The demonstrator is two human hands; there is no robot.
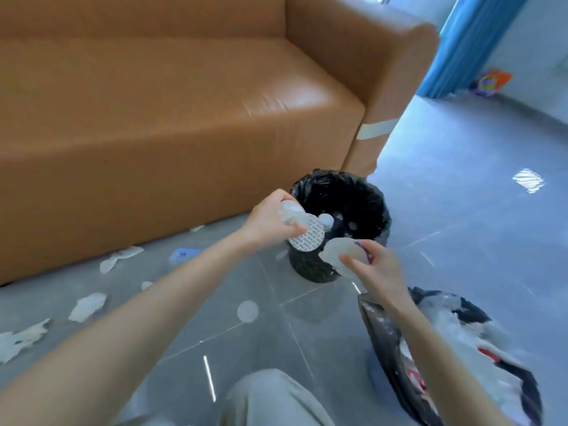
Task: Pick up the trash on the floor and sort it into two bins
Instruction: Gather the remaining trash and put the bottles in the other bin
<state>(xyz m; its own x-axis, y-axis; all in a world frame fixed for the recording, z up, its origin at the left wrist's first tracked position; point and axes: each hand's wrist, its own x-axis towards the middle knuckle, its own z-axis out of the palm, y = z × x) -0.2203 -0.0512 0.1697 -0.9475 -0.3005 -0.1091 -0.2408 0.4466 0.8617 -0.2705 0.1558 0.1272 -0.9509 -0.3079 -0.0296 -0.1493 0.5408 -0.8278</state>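
Beside the near corner of the brown sofa (184, 96) stands a small black-lined bin (373, 207), and both of the person's hands are at its near rim. The left hand (270, 219) is curled round a wad of crumpled clear plastic (290, 210) and also pinches a round printed disc (309, 239), which hangs over the bin's left edge. The right hand (379, 267) pinches a pale scrap (338, 252) between thumb and fingers, just in front of the bin; something purple shows behind the fingers, but I cannot tell what it is. Inside the bin, a bottle with a white cap (326, 220) is visible.

Nearer, on the right and under the right forearm, a second bin (384, 342) with a dark liner is full of white rubbish with a few red bits.

On the grey tiled floor (461, 226) to the left, along the sofa's base, lie several white scraps (87, 306), a blue packet (183, 255) and, closer to the middle, a white disc (247, 311). Far right, a colourful wrapper (491, 83) lies by the blue curtain (467, 47). The person's knee (270, 395), in grey cloth, shows at the bottom.
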